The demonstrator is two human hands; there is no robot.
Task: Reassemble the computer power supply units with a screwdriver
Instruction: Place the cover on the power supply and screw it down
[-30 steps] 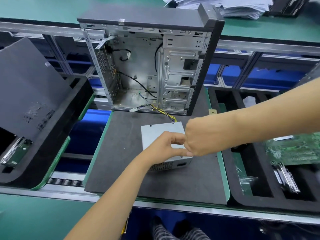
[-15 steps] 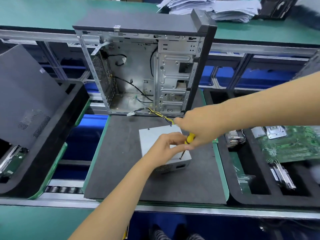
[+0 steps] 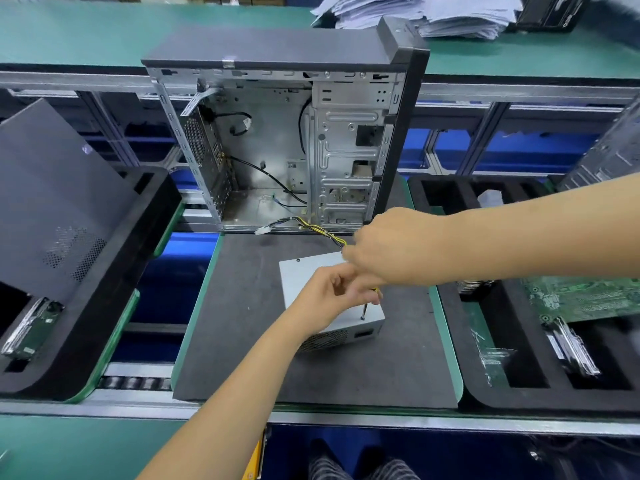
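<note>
- Grey power supply unit (image 3: 313, 282) sits on the dark foam mat (image 3: 242, 341), just before the open case (image 3: 287, 150).
- Left hand (image 3: 329, 299) fingers curl near the screwdriver (image 3: 364, 309) shaft; contact unclear.
- Right hand (image 3: 384, 251) clamps its handle; a tilted tip could slip off the screw.

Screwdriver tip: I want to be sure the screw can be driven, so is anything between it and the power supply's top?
Nothing visible. The screwdriver shaft comes down from the right hand onto the near right corner of the power supply; the left hand fingers sit beside the shaft.
</note>
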